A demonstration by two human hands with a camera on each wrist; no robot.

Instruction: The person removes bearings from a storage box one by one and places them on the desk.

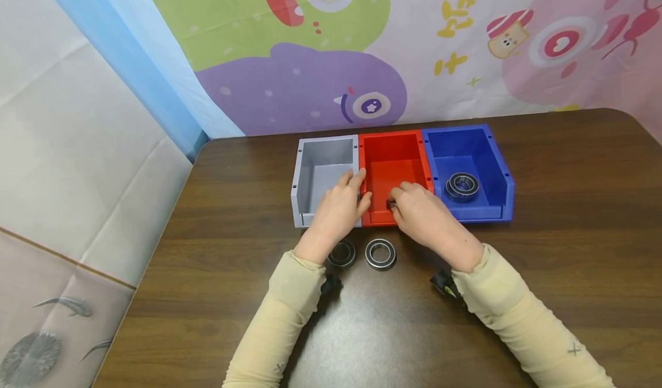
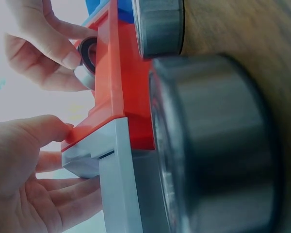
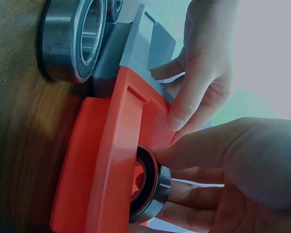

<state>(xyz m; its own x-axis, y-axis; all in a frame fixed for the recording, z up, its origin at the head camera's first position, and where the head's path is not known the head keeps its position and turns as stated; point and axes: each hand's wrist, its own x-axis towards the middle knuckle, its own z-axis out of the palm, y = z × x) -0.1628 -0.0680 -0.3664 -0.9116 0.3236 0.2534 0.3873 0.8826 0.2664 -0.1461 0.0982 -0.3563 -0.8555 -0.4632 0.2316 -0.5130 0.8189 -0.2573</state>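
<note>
My right hand (image 1: 421, 212) pinches a ball bearing (image 3: 160, 194) between thumb and fingers, low over the front of the red bin (image 1: 395, 172). In the head view the fingers mostly cover this bearing. My left hand (image 1: 338, 207) holds the wall where the grey bin (image 1: 326, 166) meets the red one, its thumb on the red side and its other fingers on the grey side. On the table before the bins lie two more bearings, one (image 1: 370, 256) near the middle and one (image 1: 341, 263) beside the left wrist, partly hidden.
To the right of the red bin, a blue bin (image 1: 491, 175) contains bearings (image 1: 462, 196) stacked one on another. The three bins stand side by side on the brown wooden table (image 1: 217, 261). Behind the table hangs a cartoon-printed cloth (image 1: 310, 89).
</note>
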